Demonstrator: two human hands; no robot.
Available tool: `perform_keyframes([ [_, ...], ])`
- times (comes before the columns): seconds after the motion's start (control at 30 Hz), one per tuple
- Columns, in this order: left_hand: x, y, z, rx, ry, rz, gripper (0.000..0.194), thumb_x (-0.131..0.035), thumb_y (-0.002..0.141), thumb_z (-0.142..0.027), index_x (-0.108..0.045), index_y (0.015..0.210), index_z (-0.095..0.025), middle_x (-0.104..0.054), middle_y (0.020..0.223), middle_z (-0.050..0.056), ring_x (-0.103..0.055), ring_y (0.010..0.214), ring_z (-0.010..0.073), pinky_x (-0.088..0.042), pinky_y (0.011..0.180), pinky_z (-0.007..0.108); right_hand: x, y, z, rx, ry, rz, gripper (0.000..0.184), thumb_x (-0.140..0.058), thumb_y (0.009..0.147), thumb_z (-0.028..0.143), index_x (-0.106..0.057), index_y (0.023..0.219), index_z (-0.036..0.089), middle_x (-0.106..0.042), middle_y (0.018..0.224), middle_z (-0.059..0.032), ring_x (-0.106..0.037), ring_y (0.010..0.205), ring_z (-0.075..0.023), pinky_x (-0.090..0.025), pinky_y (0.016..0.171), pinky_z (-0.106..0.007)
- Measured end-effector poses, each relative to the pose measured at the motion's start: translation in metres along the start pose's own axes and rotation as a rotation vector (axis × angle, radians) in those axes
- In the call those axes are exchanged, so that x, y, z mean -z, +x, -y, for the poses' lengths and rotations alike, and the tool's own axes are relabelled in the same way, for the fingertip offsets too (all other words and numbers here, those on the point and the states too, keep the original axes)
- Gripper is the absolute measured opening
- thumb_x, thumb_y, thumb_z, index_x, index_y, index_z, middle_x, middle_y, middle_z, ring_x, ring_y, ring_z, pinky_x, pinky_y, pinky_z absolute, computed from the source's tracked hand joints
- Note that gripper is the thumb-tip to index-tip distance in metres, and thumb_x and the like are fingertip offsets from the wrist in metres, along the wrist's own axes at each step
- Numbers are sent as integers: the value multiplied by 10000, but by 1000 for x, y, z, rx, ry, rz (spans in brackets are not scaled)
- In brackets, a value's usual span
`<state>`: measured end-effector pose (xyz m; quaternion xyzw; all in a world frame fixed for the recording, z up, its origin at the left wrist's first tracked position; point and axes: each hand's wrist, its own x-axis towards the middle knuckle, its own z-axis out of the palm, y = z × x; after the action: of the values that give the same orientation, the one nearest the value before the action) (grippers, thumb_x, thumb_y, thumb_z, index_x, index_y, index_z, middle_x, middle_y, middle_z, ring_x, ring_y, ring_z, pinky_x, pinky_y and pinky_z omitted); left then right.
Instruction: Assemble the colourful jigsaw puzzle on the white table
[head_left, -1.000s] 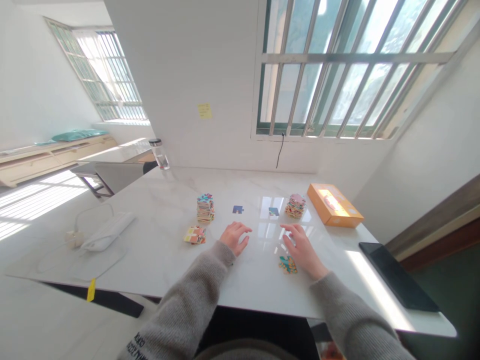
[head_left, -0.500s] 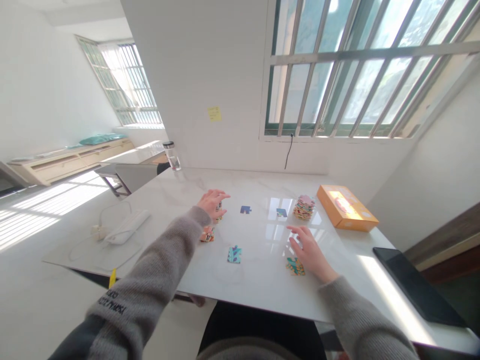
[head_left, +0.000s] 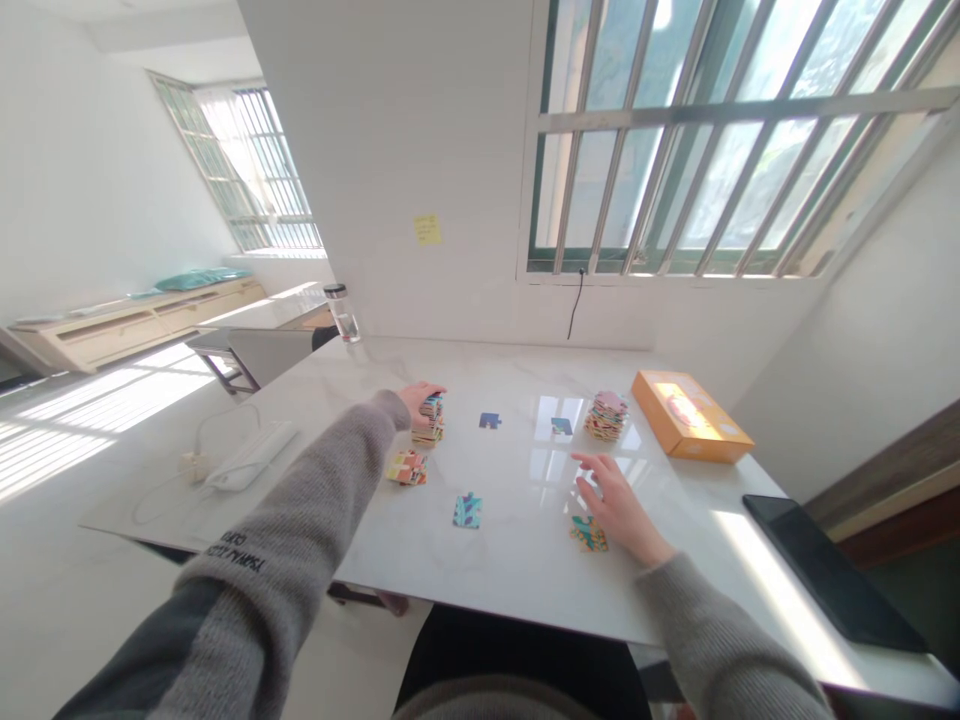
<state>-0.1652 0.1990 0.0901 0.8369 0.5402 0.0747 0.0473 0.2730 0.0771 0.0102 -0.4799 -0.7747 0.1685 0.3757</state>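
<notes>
My left hand (head_left: pixel 420 398) is at the left stack of jigsaw pieces (head_left: pixel 430 424), its fingers curled round the stack's upper part; some fingertips are hidden. Just in front of that stack lie a few orange-and-pink pieces (head_left: pixel 408 467). My right hand (head_left: pixel 614 504) holds nothing, fingers apart, over the table beside a green-and-orange piece (head_left: pixel 589 534). A turquoise piece with purple leaf shapes (head_left: pixel 467 511) lies between my forearms. Farther back are a dark blue piece (head_left: pixel 490 421) and a blue-green piece (head_left: pixel 561 427). A second stack of jigsaw pieces (head_left: pixel 607 416) rises beyond my right hand.
An orange box (head_left: pixel 691 417) lies on the right of the white table (head_left: pixel 525 560), with a black tablet (head_left: pixel 832 570) at the right edge. A power strip with a cable (head_left: pixel 251 457) is at the left. A clear bottle (head_left: pixel 343 313) stands at the far left corner.
My left hand has shifted slightly left and closed round the left stack, whose side now shows. The orange-and-pink pieces are more exposed. My right hand has stayed almost still.
</notes>
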Motion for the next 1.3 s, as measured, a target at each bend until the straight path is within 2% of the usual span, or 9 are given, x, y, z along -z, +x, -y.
perform_keyframes([
  [0.2, -4, 6, 7, -7, 16, 39, 659, -689, 624, -176, -590, 1275, -183, -644, 1166, 83, -633, 1062, 239, -498, 958, 325, 0, -1, 1, 0, -11, 13, 368, -469, 933, 295, -564, 1282, 225, -567, 1067, -91, -586, 1025, -252, -497, 961, -464],
  [0.4, 1, 15, 9, -3, 44, 72, 557, -691, 613, -141, -643, 1167, -160, -666, 1055, 69, -642, 986, 220, -490, 948, 297, 2, 0, 1, -15, -14, 15, 383, -469, 927, 299, -564, 1289, 218, -573, 1063, -91, -588, 1021, -251, -501, 944, -454],
  [0.67, 13, 14, 6, 22, 67, 62, 538, -679, 636, -168, -629, 1171, -194, -674, 1053, 52, -641, 982, 222, -475, 931, 283, 3, -1, 2, -32, -13, 17, 386, -464, 933, 310, -554, 1296, 212, -568, 1069, -90, -590, 1021, -248, -513, 912, -441],
  [0.8, 22, 14, -2, 6, 45, 13, 481, -695, 665, -229, -634, 1140, -183, -668, 1018, 59, -635, 967, 224, -472, 940, 302, 3, -1, 2, -32, -12, 18, 382, -466, 936, 314, -553, 1294, 215, -567, 1076, -92, -595, 1024, -249, -517, 908, -440],
  [0.9, 22, 15, -19, -95, 1, -19, 477, -686, 666, -205, -639, 1140, -178, -659, 1013, 68, -630, 968, 231, -473, 959, 341, 3, -1, 1, -24, -16, 14, 380, -472, 935, 308, -554, 1295, 219, -569, 1078, -92, -595, 1030, -250, -512, 922, -446],
  [0.97, 15, 16, -37, -174, -29, -23, 507, -673, 650, -157, -639, 1155, -177, -654, 1030, 83, -622, 994, 247, -471, 979, 380, 2, -1, 1, -14, -14, 15, 377, -471, 937, 299, -555, 1297, 224, -568, 1080, -91, -592, 1043, -249, -504, 942, -448],
  [1.1, -20, 16, -88, -252, -70, -6, 541, -668, 649, -127, -633, 1186, -184, -627, 1107, 117, -593, 1055, 274, -474, 988, 413, 1, -2, 0, 1, -4, 15, 384, -467, 935, 278, -552, 1305, 223, -565, 1084, -90, -580, 1068, -248, -484, 982, -450],
  [1.2, -52, 16, -126, -326, -114, 72, 533, -693, 655, -134, -636, 1183, -182, -620, 1083, 115, -595, 1030, 264, -488, 966, 388, 0, -2, 0, 10, -15, 23, 389, -470, 926, 261, -551, 1303, 211, -568, 1074, -93, -571, 1070, -255, -479, 987, -465],
  [1.3, -73, 17, -156, -324, -97, 201, 541, -725, 642, -144, -636, 1173, -194, -623, 1049, 94, -603, 1013, 258, -491, 961, 359, 0, -1, 0, 29, -28, 26, 385, -473, 919, 243, -552, 1293, 206, -572, 1063, -93, -571, 1069, -256, -479, 987, -469],
])
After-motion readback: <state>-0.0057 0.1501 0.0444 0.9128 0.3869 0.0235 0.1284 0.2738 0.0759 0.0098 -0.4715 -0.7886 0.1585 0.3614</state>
